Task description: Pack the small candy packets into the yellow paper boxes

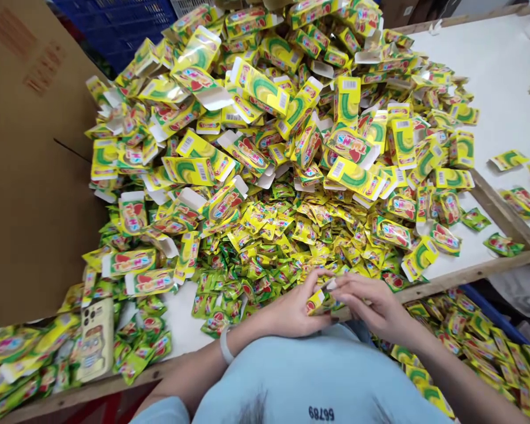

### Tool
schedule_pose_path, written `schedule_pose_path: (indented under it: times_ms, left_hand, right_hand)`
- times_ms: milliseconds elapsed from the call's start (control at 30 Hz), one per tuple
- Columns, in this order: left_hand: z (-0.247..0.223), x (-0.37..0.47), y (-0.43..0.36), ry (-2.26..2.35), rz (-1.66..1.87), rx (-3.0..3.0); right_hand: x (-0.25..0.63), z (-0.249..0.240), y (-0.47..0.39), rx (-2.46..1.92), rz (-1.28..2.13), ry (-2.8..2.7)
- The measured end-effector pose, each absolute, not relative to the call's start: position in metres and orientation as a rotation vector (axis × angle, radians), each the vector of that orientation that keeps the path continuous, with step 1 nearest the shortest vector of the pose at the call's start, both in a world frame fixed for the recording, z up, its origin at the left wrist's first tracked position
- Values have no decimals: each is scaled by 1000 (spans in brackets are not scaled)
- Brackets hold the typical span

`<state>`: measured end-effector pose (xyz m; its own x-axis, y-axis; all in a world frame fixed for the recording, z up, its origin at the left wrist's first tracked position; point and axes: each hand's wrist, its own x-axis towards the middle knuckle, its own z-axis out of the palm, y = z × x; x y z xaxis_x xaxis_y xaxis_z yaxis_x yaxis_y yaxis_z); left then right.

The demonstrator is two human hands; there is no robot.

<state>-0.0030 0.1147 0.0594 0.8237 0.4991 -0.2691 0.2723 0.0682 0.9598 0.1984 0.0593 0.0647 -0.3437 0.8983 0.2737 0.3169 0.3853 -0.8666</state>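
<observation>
Gripping a small yellow box in the left hand, with the right hand at its white end—cannot tell whether pinching it. Still unboxed: many loose sachets just beyond both hands on the worktop. Farther beyond, piled cartons, many open-flapped; below the right forearm, more in a blue bin—cannot tell if filled.

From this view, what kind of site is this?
Probably a packing station in a small factory or warehouse: a heap of small printed yellow cartons, loose candy-like sachets on a wood-edged table, and a large cardboard box alongside.
</observation>
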Motion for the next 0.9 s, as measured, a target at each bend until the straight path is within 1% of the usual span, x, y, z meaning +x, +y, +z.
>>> schedule_pose_path:
  times_ms: [67,200,333,400,433,500,533,567,633,700,767,800,833,900]
  left_hand:
    - [59,0,115,606,199,1494]
    - [57,5,114,618,219,1450]
    - [57,7,109,644,166,1521]
    - [58,2,110,660,200,1664]
    - [58,-2,111,706,266,1781]
    - [57,-16,114,923,476,2068]
    - [56,-24,115,1084,580,2203]
    - [53,-33,116,1260,650,2311]
    - [44,-46,114,1569,645,2443]
    - [34,-52,110,1735,508,2502]
    - [26,-52,107,1761,416,2513]
    - [23,-50,106,1736,426,2503]
    - [22,-49,107,1701,474,2481]
    - [24,-47,109,1600,661,2397]
  right_hand:
    - [204,66,55,-1101,1061,-1838]
    - [212,69,49,-1186,1013,-1904]
    - [206,65,47,-1135,1114,-1969]
    - [213,66,48,-1127,1023,-1964]
    - [224,69,49,-1171,910,-1939]
    - [260,81,52,-1401,522,-1801]
    - [283,88,56,-1566,284,-1697]
    - [307,97,60,-1744,-37,-1531]
    - [346,109,73,-2073,-404,-1427]
    - [359,108,89,-2208,-545,-1400]
    - [339,92,103,-2110,-487,-1493]
    - [319,80,108,-1985,-374,-1633]
    - [294,67,110,-1806,-215,-1775]
    - [242,39,108,-1638,-71,-2018]
